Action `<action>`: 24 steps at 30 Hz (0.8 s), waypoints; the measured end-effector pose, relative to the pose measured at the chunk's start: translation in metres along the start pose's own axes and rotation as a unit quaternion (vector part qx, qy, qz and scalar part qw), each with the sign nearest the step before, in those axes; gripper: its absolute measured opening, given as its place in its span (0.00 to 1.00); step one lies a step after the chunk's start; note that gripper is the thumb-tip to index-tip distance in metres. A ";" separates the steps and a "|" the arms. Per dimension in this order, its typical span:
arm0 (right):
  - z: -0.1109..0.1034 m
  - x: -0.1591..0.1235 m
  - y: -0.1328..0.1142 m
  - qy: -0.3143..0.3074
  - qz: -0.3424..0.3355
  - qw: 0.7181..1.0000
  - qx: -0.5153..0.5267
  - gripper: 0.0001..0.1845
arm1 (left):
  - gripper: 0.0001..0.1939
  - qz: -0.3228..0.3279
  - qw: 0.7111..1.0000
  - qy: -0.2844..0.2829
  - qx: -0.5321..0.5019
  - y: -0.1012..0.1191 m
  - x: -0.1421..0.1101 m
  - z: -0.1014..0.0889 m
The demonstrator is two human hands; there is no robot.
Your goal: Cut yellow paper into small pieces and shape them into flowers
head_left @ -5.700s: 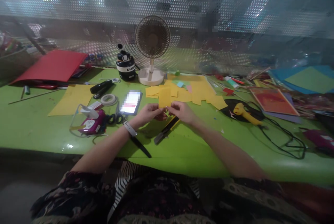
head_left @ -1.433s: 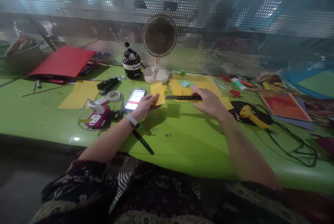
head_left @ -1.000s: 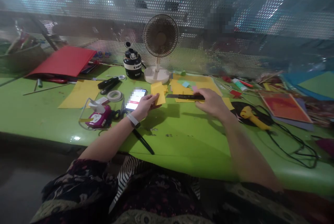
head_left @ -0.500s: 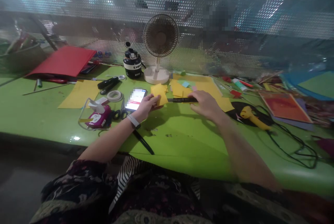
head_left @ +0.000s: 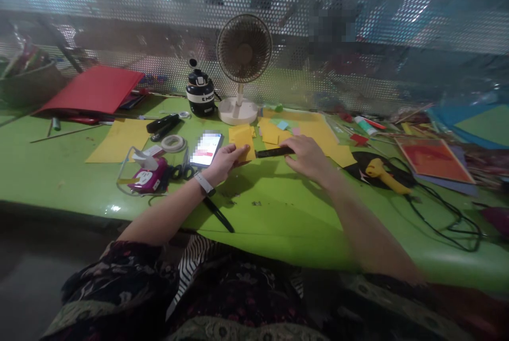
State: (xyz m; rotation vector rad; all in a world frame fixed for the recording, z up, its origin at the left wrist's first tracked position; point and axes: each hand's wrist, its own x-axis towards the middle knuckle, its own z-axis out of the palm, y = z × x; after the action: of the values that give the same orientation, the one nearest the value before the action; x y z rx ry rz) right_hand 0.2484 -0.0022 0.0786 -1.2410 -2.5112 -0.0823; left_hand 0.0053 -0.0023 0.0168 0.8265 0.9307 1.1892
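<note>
My left hand [head_left: 225,163] pinches a small yellow paper rectangle [head_left: 242,139] by its lower edge, holding it just above the green table [head_left: 278,208]. My right hand [head_left: 308,155] grips a black utility knife [head_left: 272,152] that points left, its tip close to the paper's right edge. A phone [head_left: 207,149] with a lit screen lies just left of my left hand. More yellow paper pieces [head_left: 302,134] lie behind both hands.
A small desk fan [head_left: 243,65] and black bottle [head_left: 200,97] stand at the back. Tape roll [head_left: 173,142], stapler [head_left: 162,124], pink tape dispenser [head_left: 145,179] and red folder [head_left: 93,89] lie left. A yellow glue gun [head_left: 382,174] with cable lies right. A black pen [head_left: 217,213] lies near the front edge.
My right hand picked up the knife from the table and carried it leftward toward the paper. My left hand kept the yellow piece, shifting slightly left and back from the table middle.
</note>
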 end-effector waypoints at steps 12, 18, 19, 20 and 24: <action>0.000 -0.003 0.004 0.036 -0.031 0.999 0.022 0.14 | 0.21 0.063 0.997 0.008 -0.036 -0.006 0.003 -0.005; 0.011 -0.002 0.004 0.056 -0.045 0.997 0.035 0.14 | 0.20 0.057 0.997 0.007 -0.045 -0.008 0.007 -0.008; 0.011 -0.002 0.003 0.053 -0.047 0.997 0.039 0.14 | 0.20 0.055 0.997 0.010 -0.046 -0.007 0.008 -0.007; 0.012 -0.002 0.003 0.050 -0.048 0.997 0.043 0.14 | 0.19 0.052 0.997 0.013 -0.050 -0.007 0.008 -0.007; 0.011 -0.001 0.001 0.037 -0.048 0.997 0.051 0.13 | 0.16 0.032 0.997 0.024 -0.071 -0.007 0.006 -0.003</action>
State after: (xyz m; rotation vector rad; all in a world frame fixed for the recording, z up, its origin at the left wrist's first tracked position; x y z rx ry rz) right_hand 0.2469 -0.0007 0.0678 -1.0585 -2.4767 -0.0232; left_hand 0.0055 0.0021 0.0082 0.7200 0.8526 1.3196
